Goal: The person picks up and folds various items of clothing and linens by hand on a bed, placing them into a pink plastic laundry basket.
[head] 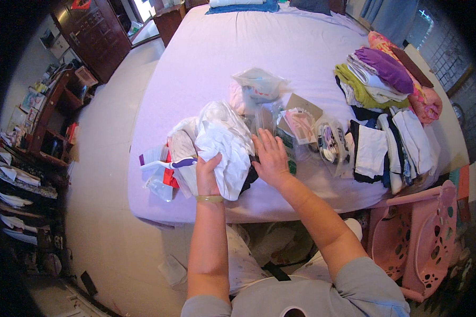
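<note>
My left hand, with a bangle at the wrist, grips a crumpled white cloth near the bed's front edge. Beside that cloth's right side my right hand is spread, palm down, with nothing seen in its grasp. A brush with a white and purple handle lies left of my left hand, over a greyish cloth and a red item. Beyond my right hand are a clear plastic bag, a pink item on a card and a bag of small striped items.
Folded clothes and stacked textiles line the right of the bed. A pink plastic rack stands at the bed's front right corner. Shelves line the left wall, across the tiled floor.
</note>
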Motion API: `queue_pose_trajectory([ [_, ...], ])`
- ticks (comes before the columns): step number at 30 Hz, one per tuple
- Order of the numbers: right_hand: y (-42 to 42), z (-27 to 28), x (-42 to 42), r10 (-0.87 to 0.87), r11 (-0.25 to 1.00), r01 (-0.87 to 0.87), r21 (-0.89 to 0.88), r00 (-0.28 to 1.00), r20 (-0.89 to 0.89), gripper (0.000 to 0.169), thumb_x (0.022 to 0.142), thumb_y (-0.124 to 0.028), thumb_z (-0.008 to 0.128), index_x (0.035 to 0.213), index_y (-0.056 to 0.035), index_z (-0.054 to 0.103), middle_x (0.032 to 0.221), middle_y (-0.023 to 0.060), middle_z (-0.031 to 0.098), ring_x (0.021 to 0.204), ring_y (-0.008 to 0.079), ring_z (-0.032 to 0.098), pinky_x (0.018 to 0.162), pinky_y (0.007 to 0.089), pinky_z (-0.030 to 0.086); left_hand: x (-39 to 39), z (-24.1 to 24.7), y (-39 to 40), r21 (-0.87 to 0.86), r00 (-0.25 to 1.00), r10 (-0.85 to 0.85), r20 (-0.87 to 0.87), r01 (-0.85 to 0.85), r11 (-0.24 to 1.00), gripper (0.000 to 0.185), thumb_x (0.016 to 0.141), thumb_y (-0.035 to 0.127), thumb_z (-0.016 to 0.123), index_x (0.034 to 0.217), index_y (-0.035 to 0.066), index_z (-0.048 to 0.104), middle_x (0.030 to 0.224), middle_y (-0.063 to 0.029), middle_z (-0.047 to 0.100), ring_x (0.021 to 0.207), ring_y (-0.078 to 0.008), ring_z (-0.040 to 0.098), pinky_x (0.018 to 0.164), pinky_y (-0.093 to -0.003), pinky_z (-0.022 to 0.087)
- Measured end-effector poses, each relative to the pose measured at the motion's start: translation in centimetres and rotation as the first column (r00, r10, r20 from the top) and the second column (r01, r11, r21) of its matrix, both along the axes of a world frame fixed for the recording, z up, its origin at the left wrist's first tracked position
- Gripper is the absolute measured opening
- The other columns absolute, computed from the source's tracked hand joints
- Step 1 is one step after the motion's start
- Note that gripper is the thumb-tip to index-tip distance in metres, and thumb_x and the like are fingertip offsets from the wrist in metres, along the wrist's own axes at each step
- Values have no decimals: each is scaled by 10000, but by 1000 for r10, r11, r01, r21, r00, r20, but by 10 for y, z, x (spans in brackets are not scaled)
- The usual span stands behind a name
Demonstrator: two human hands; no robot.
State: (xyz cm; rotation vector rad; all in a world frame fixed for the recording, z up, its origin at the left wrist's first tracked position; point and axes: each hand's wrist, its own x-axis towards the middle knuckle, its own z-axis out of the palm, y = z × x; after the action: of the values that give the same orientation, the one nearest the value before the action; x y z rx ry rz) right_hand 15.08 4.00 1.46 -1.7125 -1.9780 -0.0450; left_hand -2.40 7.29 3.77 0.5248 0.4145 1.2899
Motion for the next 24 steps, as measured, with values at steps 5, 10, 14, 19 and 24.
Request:
queue_pose_trajectory([
  [5, 0, -6, 5, 38, 999, -29, 25, 826, -563, 590, 757, -102, 644, 1290, 1, 414, 1362, 208, 384, 1249, 335, 395, 1029, 373, 318, 1, 26, -27, 76, 994, -103, 30, 100, 992, 654, 718, 32, 589, 1327, 0, 354, 1238, -146, 522, 1117, -293, 536, 951, -408, 445],
  [10, -14, 34, 19, -7, 900, -423, 102, -249, -968, 651, 972, -403, 356, 1440, -12, 130, 1414, 144, 343, 1241, 237, 399, 1032, 354, 310, -4, 28, -52, 57, 986, -156, 50, 153, 987, 674, 706, 39, 594, 1329, -5, 344, 1237, -151, 523, 1102, -303, 546, 952, -402, 444],
  [14, -38, 66, 19, 104, 870, -446, 210, -252, -962, 761, 876, -356, 527, 1434, 0, 150, 1387, 141, 372, 1253, 228, 390, 1041, 340, 296, -6, 30, -68, -4, 983, -182, 1, 182, 983, 617, 713, -35, 537, 1310, -18, 381, 1237, -159, 526, 1122, -294, 536, 965, -405, 426],
  [19, -86, 86, 23, 114, 875, -484, 5, 195, -974, 928, 725, -175, 733, 1430, -7, 154, 1349, 111, 401, 1226, 195, 394, 1040, 321, 289, 6, 29, -87, -4, 975, -136, -174, 138, 990, 492, 735, -35, 538, 1221, -38, 465, 1146, -142, 578, 1013, -254, 591, 886, -369, 470],
  [24, -129, 77, 15, 76, 896, -442, -44, 249, -965, 640, 801, -80, 650, 1340, 5, 316, 1237, 88, 484, 1131, 165, 463, 966, 310, 366, 33, 31, -120, -38, 961, -97, -259, 90, 995, 405, 779, -40, 526, 1182, -21, 490, 1069, -103, 594, 917, -200, 609, 788, -324, 506],
])
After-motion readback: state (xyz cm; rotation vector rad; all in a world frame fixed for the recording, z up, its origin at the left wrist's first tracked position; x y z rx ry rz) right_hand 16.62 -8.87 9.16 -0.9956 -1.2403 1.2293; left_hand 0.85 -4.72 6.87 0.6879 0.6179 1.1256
